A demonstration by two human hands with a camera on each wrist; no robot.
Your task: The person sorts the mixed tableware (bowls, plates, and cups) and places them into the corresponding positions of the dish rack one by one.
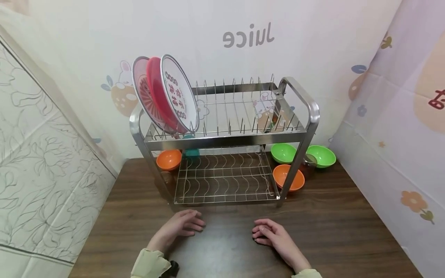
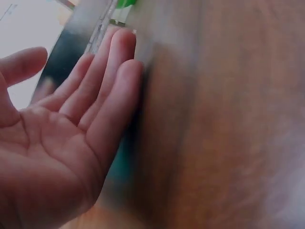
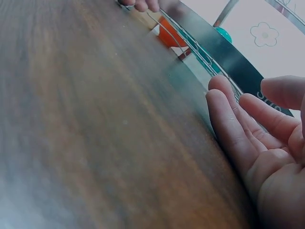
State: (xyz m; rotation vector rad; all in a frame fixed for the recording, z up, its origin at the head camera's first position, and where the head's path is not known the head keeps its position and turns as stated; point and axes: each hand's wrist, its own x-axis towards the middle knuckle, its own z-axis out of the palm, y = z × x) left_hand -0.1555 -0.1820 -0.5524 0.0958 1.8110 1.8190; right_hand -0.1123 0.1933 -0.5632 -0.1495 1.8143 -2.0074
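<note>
My left hand [image 1: 179, 228] rests on the wooden table in front of the metal dish rack [image 1: 226, 142], fingers loosely bent and holding nothing. To the right, my right hand [image 1: 274, 236] lies on the table too, its fingers relaxed. Both palms look bare in the wrist views, the left palm [image 2: 57, 143] and the right palm [image 3: 281, 176]. Several plates lean at the left end of the rack's upper tier: a white plate [image 1: 180, 94] with red lettering, a red plate [image 1: 158, 90] and a pink-patterned plate [image 1: 140, 85]. The lower wire shelf [image 1: 226, 177] sits behind the hands.
An orange bowl [image 1: 168, 160] and a teal item [image 1: 191, 148] stand at the rack's left. Near its right leg are another orange bowl [image 1: 288, 177], two green bowls [image 1: 283, 153] and a see-through glass [image 1: 308, 164]. Patterned cloth [image 1: 393, 116] covers the walls around the table.
</note>
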